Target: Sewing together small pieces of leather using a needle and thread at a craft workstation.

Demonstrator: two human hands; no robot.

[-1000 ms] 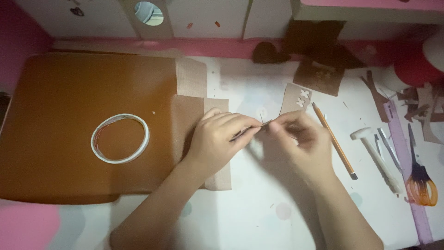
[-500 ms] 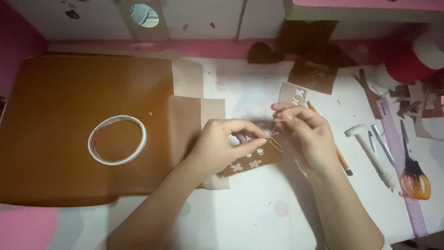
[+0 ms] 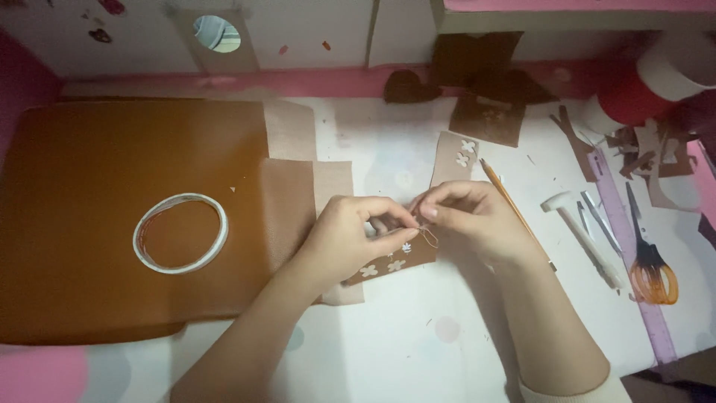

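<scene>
My left hand (image 3: 350, 239) and my right hand (image 3: 473, 218) meet over a small brown leather strip (image 3: 391, 266) dotted with white flower shapes. The left thumb and forefinger pinch the strip's upper edge. My right fingertips pinch a thin thread (image 3: 429, 237) right at that edge; any needle is too small to make out. The strip lies on a beige piece of leather (image 3: 332, 186) on the white table (image 3: 418, 343).
A large brown leather sheet (image 3: 89, 186) with a white tape ring (image 3: 180, 233) lies at left. A second flowered strip (image 3: 455, 157) and a pencil (image 3: 503, 192) sit behind my hands. Right side: white mallet (image 3: 578, 235), orange-handled scissors (image 3: 650, 269), purple ruler (image 3: 634, 257), leather scraps, red-and-white roll (image 3: 656, 82).
My right hand, raised half a second ago, has dropped back to the strip. The strip, hidden a second ago, now shows below my fingers.
</scene>
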